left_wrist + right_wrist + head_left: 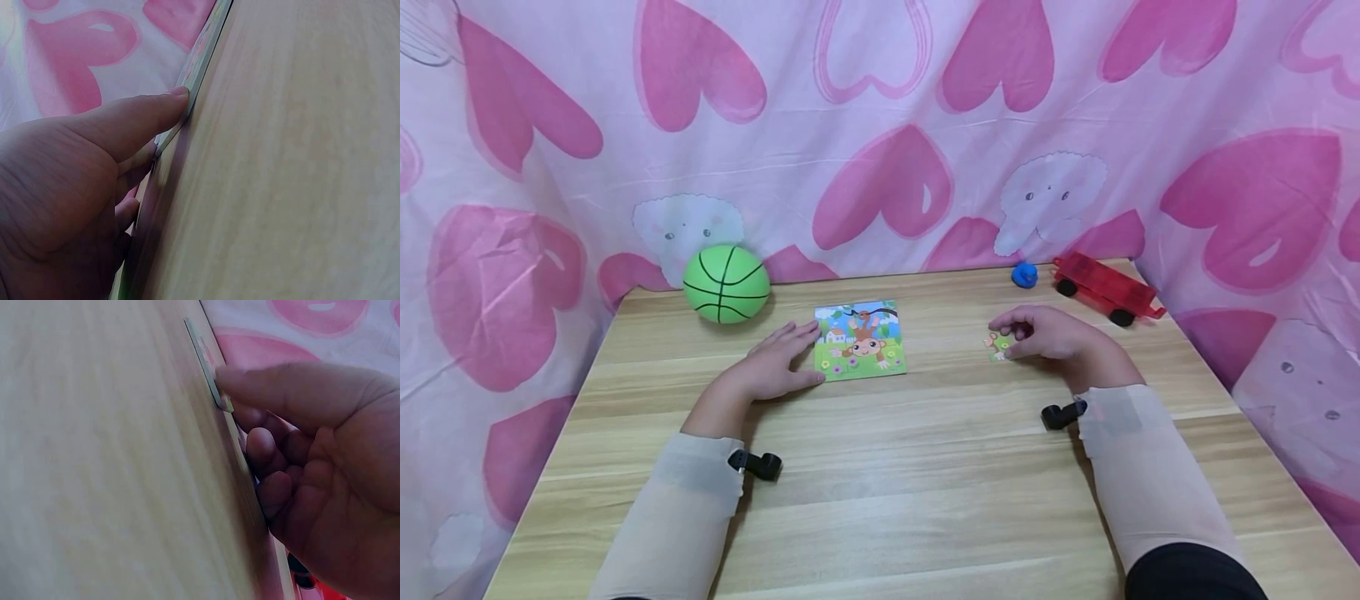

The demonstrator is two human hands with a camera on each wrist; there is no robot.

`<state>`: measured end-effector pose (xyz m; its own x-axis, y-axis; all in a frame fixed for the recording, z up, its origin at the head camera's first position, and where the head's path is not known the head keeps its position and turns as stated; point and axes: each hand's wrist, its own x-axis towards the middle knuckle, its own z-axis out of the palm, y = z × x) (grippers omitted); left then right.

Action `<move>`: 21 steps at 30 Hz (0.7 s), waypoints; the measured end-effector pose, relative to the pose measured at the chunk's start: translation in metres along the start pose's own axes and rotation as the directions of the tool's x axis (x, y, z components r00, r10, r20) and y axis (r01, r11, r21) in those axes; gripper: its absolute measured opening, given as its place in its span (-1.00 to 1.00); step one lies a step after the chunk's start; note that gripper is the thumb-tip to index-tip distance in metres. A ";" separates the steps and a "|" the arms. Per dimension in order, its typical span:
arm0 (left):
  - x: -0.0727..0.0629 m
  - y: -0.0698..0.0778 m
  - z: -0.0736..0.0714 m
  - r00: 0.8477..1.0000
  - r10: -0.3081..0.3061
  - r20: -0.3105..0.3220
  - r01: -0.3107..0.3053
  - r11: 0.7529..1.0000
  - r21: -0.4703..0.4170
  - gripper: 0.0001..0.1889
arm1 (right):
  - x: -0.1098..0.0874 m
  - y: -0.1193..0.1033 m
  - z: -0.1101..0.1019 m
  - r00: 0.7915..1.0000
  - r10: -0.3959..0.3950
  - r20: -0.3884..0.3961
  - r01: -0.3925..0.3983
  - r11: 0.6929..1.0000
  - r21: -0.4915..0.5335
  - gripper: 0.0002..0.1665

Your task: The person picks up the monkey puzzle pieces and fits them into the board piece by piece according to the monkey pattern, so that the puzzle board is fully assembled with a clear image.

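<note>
A square monkey picture puzzle (861, 340) lies flat on the wooden table. My left hand (782, 362) rests at its left side, fingers extended, with the fingertips at the upper left edge and the thumb at the lower left corner. In the left wrist view, the thumb of the left hand (81, 162) lies against the thin edge of the board. Right of the puzzle, my right hand (1045, 333) pinches a small green puzzle piece (997, 343) low over the table. The right wrist view shows that piece (203, 359) edge-on, with the thumb of the right hand (337, 450) on it.
A green ball (726, 283) with black lines stands at the back left of the table (895, 483). At the back right are a small blue object (1024, 275) and a red toy vehicle (1107, 287) with black wheels. A pink heart-patterned curtain (880, 192) hangs behind.
</note>
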<state>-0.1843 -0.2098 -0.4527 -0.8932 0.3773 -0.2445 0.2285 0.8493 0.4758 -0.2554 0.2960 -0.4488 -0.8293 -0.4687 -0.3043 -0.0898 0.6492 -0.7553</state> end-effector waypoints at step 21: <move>-0.002 0.003 -0.001 1.000 -0.001 0.004 0.001 1.000 -0.003 -0.04 | 0.000 -0.007 0.004 0.995 0.089 0.042 -0.092 0.992 0.084 -0.26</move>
<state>-0.1825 -0.2082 -0.4496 -0.8921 0.3776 -0.2481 0.2261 0.8486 0.4783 -0.2524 0.2891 -0.4461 -0.8100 -0.4340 -0.3944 0.0336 0.6371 -0.7700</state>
